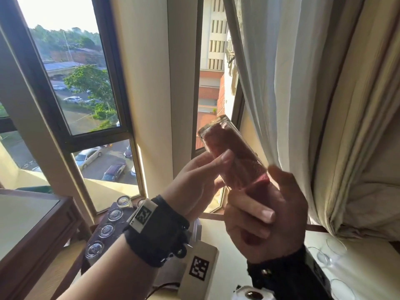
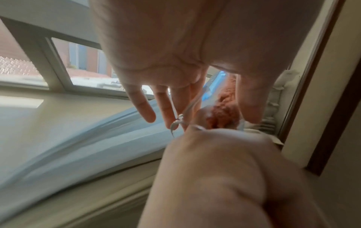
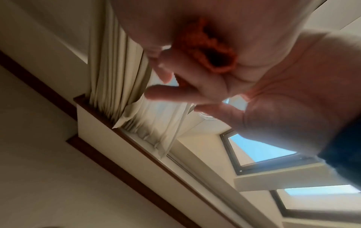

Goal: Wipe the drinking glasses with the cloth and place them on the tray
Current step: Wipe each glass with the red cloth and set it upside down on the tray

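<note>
Tall clear drinking glass point(image 1: 231, 154), stuffed with a reddish-orange textured cloth point(image 1: 233, 156), held tilted up against the window, base uppermost. Left hand point(image 1: 194, 180) pinching the wall, thumb and fingers lightly curled round it. Right hand point(image 1: 264, 215) gripping the cloth at the mouth, fingers curled. Likely slick, brittle, light; best held round the middle wall, never the rim. Below, upturned clear glasses point(image 1: 108, 229) lined along a dark tray point(image 1: 121, 228) near the sill. White curtain point(image 1: 292, 83) hanging just beside.
</note>
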### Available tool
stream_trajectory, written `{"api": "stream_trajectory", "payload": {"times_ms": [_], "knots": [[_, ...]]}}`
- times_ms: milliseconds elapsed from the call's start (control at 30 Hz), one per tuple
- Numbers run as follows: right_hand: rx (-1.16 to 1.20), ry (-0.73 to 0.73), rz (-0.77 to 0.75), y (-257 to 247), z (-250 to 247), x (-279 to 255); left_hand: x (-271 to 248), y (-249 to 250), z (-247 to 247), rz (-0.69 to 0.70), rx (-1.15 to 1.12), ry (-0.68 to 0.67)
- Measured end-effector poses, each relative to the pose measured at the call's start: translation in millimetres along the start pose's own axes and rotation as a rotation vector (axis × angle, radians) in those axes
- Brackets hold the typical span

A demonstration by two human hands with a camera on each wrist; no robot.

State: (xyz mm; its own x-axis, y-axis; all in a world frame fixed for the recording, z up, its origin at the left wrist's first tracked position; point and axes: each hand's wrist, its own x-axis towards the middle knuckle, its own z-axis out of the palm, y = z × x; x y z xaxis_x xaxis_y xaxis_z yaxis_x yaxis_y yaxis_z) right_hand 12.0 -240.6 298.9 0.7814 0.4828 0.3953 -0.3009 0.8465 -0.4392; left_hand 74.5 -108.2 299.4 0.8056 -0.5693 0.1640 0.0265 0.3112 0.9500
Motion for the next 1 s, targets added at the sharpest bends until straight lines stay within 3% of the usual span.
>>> {"api": "stream_trajectory", "payload": {"times_ms": [33,100,167,233,267,333,433,500,533,633,700,767,833,900,933,967,1000], "knots": [[-0.023,0.106,-0.048,-1.7,-3.8,0.0,1.6,-0.5,-1.2,-0.009,0.044,0.021],[-0.315,0.391,-0.208,-4.9,-6.5,-2.7,2.7,0.9,-2.7,-0.04,0.139,0.033],[-0.821,0.684,-0.38,-5.6,-13.1,-4.5,3.4,4.4,-4.9,-0.075,0.179,0.064],[-1.348,0.809,-0.599,-4.9,-22.6,-7.4,3.3,9.3,-5.5,-0.11,0.151,0.106],[-1.618,0.782,-0.711,-4.9,-26.8,-8.9,3.2,12.0,-4.7,-0.127,0.129,0.108],[-2.035,0.568,-0.829,-4.4,-37.5,-13.2,3.7,17.6,-0.5,-0.139,0.091,0.116],[-2.402,0.364,-0.691,-3.3,-47.3,-15.0,6.0,22.2,2.1,-0.049,0.119,0.163],[-2.38,0.38,-0.61,1.4,-43.7,-12.2,9.7,20.7,-1.5,0.041,0.174,0.178],[-2.239,0.432,-0.559,4.1,-34.6,-9.0,10.1,17.9,-5.0,0.074,0.164,0.138],[-1.299,0.446,-0.225,8.4,-11.6,-5.6,8.0,8.0,-14.1,0.141,-0.055,-0.105],[-0.907,0.378,-0.077,10.4,-3.3,-4.3,8.2,4.6,-19.3,0.159,-0.16,-0.124],[-0.998,0.335,-0.097,11.7,-9.2,0.4,10.7,6.0,-22.6,0.171,-0.091,0.043],[-1.67,0.303,-0.329,10.2,-24.9,6.3,12.2,10.7,-23.3,0.126,0.104,0.24],[-2.285,0.331,-0.376,6.6,-44.9,11.1,14.1,12.4,-22.1,0.034,0.259,0.353],[-2.343,0.377,-0.372,7.4,-50.1,13.6,14.3,11.3,-22.4,-0.008,0.29,0.357],[-2.258,0.395,-0.307,10.0,-50.0,15.6,14.3,9.1,-23.4,-0.046,0.284,0.337],[-1.969,0.388,-0.249,9.1,-46.6,17.6,13.9,6.4,-25.0,-0.077,0.245,0.302]]}}
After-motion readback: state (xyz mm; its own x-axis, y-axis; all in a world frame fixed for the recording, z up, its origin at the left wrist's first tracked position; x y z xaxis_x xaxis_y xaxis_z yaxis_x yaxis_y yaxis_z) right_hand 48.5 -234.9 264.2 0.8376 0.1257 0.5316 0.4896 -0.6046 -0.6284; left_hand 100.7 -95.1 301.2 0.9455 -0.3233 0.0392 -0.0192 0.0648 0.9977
